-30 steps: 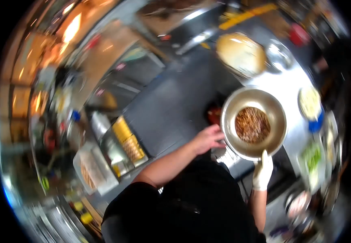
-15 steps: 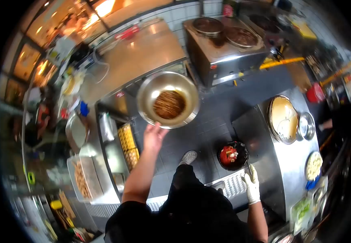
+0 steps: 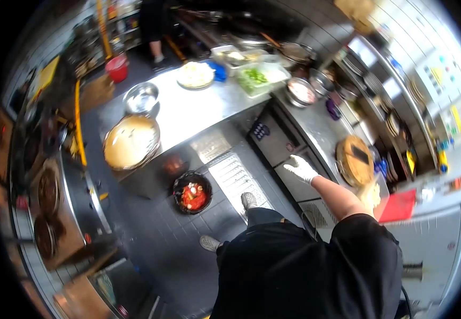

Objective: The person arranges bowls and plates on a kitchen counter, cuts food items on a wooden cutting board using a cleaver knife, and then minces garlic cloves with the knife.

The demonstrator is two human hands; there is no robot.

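Note:
My right hand (image 3: 300,169) wears a white glove and holds nothing, its fingers apart, in front of the dark-fronted cabinets (image 3: 278,139). It is nearest to the counter edge between the steel bowl of pale food (image 3: 300,91) and the round wooden board (image 3: 355,160). My left hand is out of view. The steel bowl with brown strips does not show either. Below the steel counter, a black basket (image 3: 176,201) on the floor holds red and white scraps.
On the steel counter (image 3: 180,114) stand a round tan-topped container (image 3: 132,142), a metal bowl (image 3: 141,98), a plate of pale pieces (image 3: 195,75) and a tub of greens (image 3: 254,80). A red bucket (image 3: 116,69) stands near another person's leg (image 3: 156,49). A red board (image 3: 398,206) lies at right.
The view has swung round to the right. The bowl of brown strips, last held by my left hand, has left view with that hand. My gloved hand stays unfilled, now beside the cabinets.

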